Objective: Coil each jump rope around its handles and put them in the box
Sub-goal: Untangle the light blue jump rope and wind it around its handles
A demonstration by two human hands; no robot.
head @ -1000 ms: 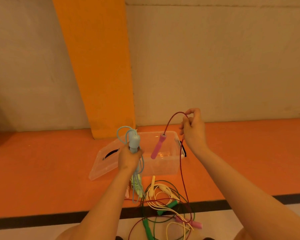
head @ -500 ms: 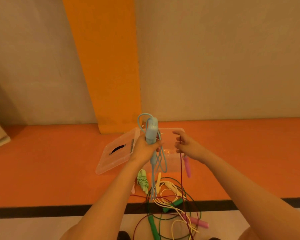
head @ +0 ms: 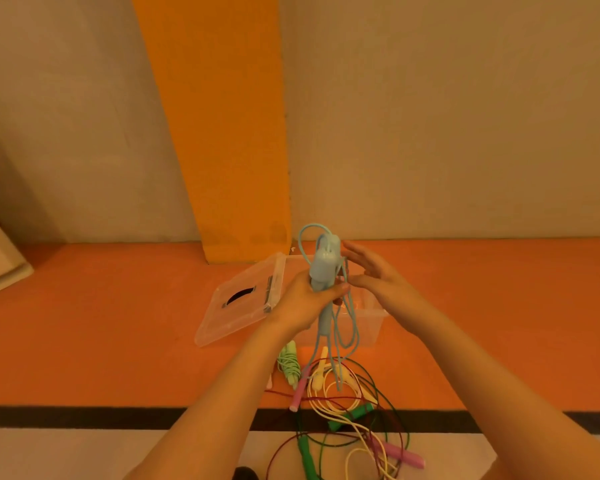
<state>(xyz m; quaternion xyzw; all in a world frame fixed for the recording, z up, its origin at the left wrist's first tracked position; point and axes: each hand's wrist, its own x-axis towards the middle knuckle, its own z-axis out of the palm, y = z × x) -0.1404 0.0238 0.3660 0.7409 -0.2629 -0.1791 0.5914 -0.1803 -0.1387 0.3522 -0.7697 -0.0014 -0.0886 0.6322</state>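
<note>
Presently, left hand (head: 305,301) grips the pale blue plastic jump rope (head: 323,322) by its paired handles (head: 324,266), held upright, evidently so the cord hangs free for winding. Right hand (head: 373,277) flat-fingered, holding nothing, just beside the handles. Clear plastic box (head: 371,327) sits open just beyond; tangled green, yellow and pink ropes (head: 352,415) lie nearer

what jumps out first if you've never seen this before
The pale blue jump rope stands upright mid-frame in the left hand, cord hanging in loops, the open right hand beside it. Behind sits a clear box on the orange floor; nearer the camera lies a tangle of loose ropes.
</note>
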